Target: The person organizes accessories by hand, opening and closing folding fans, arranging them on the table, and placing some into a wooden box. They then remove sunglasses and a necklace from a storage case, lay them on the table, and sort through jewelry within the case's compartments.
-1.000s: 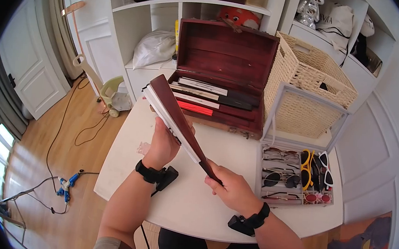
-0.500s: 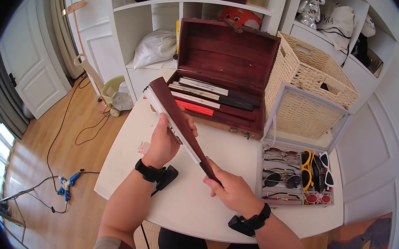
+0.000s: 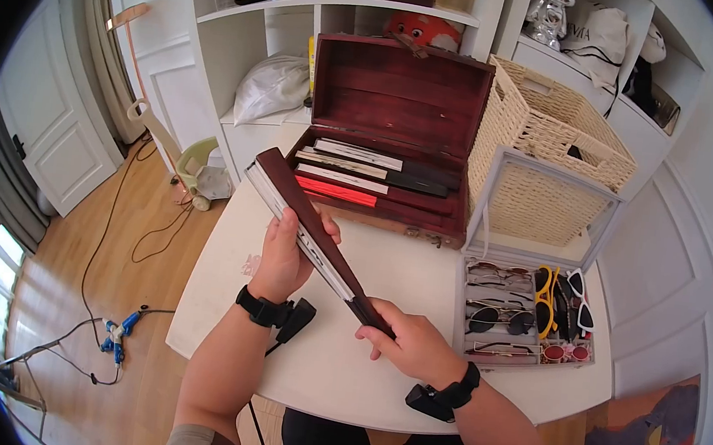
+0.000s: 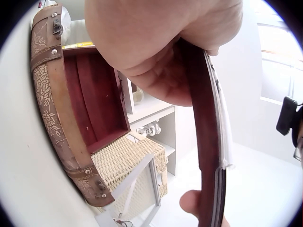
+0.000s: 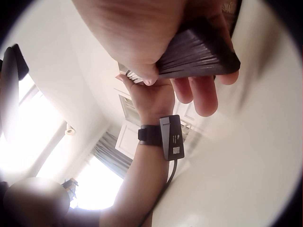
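Both hands hold a folded hand fan point(image 3: 291, 188) slantwise over the white table point(image 3: 212, 316). It has a dark red-brown guard, a white pleated leaf and dark ribs. My left hand point(image 3: 279, 258) wraps round the leaf section, thumb on the white side and fingers past the guard. Lower down, my right hand point(image 3: 415, 346) pinches the narrow rib end between thumb and fingers. The right wrist view shows the stacked dark ribs point(image 5: 199, 52) in that grip. Beyond the fan stands an open dark red chest point(image 3: 400, 92) with several folded fans, among them a red one point(image 3: 338, 192).
Right of the chest, a lidded case point(image 3: 460, 312) stands open, with several sunglasses point(image 3: 546, 303) in its compartments. Behind it is a cream woven basket point(image 3: 550, 121). White shelves point(image 3: 257, 12) line the back. Cables point(image 3: 107, 283) lie on the floor at left.
The fan's upper end has dipped slightly toward the lower left, and its white pleats show a little more loosely. Both hands keep their grip.
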### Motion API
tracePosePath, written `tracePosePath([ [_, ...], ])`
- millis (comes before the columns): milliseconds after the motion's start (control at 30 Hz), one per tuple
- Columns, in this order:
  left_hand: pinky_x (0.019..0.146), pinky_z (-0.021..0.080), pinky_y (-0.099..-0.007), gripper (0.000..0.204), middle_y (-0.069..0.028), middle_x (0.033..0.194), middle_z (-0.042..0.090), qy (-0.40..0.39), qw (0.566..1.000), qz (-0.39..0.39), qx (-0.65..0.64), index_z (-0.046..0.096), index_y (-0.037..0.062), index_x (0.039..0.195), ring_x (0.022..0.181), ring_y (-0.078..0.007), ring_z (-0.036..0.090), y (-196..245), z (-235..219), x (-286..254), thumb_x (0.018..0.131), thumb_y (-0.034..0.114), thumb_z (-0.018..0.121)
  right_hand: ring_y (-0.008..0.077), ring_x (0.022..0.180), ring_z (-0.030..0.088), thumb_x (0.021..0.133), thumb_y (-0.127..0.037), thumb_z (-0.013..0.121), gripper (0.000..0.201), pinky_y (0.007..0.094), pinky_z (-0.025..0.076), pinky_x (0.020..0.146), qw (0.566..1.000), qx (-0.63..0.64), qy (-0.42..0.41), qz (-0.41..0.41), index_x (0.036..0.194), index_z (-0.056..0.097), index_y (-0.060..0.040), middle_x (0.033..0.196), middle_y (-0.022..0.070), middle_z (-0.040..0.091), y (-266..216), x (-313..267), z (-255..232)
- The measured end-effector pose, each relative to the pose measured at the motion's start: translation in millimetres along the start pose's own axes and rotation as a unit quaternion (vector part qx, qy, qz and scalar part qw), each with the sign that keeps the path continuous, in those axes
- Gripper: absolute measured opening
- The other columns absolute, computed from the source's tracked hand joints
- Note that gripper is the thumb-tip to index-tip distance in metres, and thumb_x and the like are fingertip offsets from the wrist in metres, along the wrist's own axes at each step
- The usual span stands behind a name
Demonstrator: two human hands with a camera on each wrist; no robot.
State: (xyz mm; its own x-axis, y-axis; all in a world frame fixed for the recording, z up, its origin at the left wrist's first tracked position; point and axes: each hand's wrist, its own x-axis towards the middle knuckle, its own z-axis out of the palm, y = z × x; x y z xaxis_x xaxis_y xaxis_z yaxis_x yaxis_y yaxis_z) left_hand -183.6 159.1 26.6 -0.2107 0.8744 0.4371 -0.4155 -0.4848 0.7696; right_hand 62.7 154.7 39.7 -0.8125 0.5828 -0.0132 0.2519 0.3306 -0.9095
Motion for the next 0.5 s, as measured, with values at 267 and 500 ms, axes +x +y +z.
tracePosePath([
  [267,0.067,0.050,-0.0311,0.056,-0.0020,0.086,0.053,-0.024,0.998,0.008,-0.061,0.048,0.0143,0.101,0.081,-0.0167,0.057,6.9,4.1,2.0,0.097,0.070,0.045,0.0138,0.069,0.069,0.105,-0.017,0.050,0.044,0.0268,0.052,0.065,0.998,0.052,-0.023,0.029,0.148,0.043,-0.0058,0.101,0.0057,0.073,1.2,1.2,-2.8],
  [500,0.071,0.051,-0.0327,0.052,-0.0043,0.087,0.054,0.028,0.999,0.022,-0.023,0.049,0.0125,0.102,0.081,-0.0188,0.058,2.5,-2.3,3.2,0.100,0.064,0.045,0.0118,0.062,0.064,0.105,-0.016,0.048,0.040,0.0263,0.052,0.063,0.997,0.064,-0.023,0.039,0.143,0.047,-0.0037,0.095,0.0045,0.070,1.1,1.4,-4.0],
])
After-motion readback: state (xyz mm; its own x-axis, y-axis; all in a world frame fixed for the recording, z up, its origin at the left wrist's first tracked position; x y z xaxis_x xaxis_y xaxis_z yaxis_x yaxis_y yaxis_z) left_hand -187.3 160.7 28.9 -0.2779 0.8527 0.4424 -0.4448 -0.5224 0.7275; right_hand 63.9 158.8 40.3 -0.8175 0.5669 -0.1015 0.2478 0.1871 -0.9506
